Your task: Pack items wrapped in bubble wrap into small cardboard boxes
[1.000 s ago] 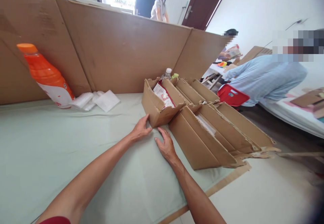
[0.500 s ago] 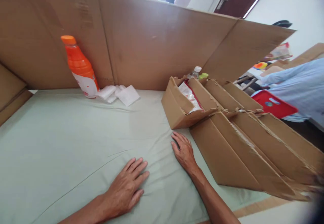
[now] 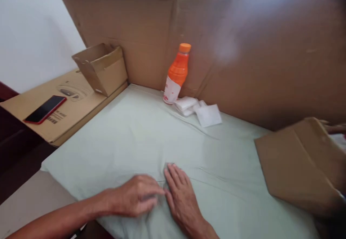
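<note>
My right hand (image 3: 182, 199) lies flat on the pale green cloth (image 3: 129, 138), its fingers stretched out and pointing away from me. Just left of it is my left hand (image 3: 136, 195), somewhat blurred. Its forefinger reaches toward the right thumb, its own thumb stands apart below, and nothing shows between them. Beyond the hands, an orange bottle (image 3: 177, 73) with a white label leans against the cardboard wall. At its foot lie several white folded tissues (image 3: 208, 115), well away from both hands.
A cardboard wall (image 3: 135, 26) runs along the back. At left, an open-topped cardboard box (image 3: 110, 73) and a phone (image 3: 45, 109) with a red edge rest on a flat carton (image 3: 72, 118). Another cardboard box (image 3: 294, 167) stands at right.
My view has swung left, bringing the phone and left box into sight. My right hand has come across close to my left hand, whose fingers are now more bent.
</note>
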Tool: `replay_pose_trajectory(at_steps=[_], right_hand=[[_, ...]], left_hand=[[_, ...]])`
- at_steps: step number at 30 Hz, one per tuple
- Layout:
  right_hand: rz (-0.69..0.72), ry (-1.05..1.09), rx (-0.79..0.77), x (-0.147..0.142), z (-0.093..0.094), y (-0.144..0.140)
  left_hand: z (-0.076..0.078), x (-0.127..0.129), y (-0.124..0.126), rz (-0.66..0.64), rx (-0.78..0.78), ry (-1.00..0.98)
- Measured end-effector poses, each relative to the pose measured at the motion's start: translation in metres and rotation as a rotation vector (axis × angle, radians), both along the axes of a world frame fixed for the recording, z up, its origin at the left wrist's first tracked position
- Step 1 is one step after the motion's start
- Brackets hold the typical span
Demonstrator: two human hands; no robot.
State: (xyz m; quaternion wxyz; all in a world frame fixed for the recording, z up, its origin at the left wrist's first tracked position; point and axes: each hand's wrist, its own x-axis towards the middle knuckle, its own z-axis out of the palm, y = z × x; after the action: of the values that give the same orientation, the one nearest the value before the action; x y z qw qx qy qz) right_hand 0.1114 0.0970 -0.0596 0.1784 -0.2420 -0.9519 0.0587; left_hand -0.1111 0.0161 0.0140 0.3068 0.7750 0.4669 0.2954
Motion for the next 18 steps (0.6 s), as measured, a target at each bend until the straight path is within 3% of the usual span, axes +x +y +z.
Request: replay_pose_trajectory(at_steps=[2, 5, 6, 7, 9, 11, 15, 18], right_hand=[[0.181, -0.051, -0.100, -0.040, 0.009, -0.005], [0.426, -0.130, -0.254, -0.083, 0.023, -0.011], [0.478, -0.143, -0.292, -0.092, 0.026, -0.012], [0.511, -0.148, -0.323, -0.099, 0.029, -0.013], [0.526, -0.132, -0.365, -0.107, 0.031, -0.013], [0.510, -0.073, -0.383, -0.108, 0.031, -0.014], [0.447, 0.167, -0.365, -0.102, 0.027, -0.011], [0.339, 0.371, -0.284, -0.092, 0.027, 0.001]], left_hand=[[0.017, -0.049, 0.018, 0.226, 0.206, 0.110], [0.058, -0.130, 0.058, 0.686, 0.476, 0.354], [0.074, -0.156, 0.075, 0.852, 0.498, 0.439], [0.090, -0.181, 0.093, 0.939, 0.494, 0.467], [0.119, -0.223, 0.131, 1.061, 0.484, 0.484], [0.138, -0.255, 0.165, 1.180, 0.440, 0.478], [0.144, -0.283, 0.200, 1.277, 0.331, 0.422], [0.133, -0.272, 0.187, 1.209, 0.357, 0.394]])
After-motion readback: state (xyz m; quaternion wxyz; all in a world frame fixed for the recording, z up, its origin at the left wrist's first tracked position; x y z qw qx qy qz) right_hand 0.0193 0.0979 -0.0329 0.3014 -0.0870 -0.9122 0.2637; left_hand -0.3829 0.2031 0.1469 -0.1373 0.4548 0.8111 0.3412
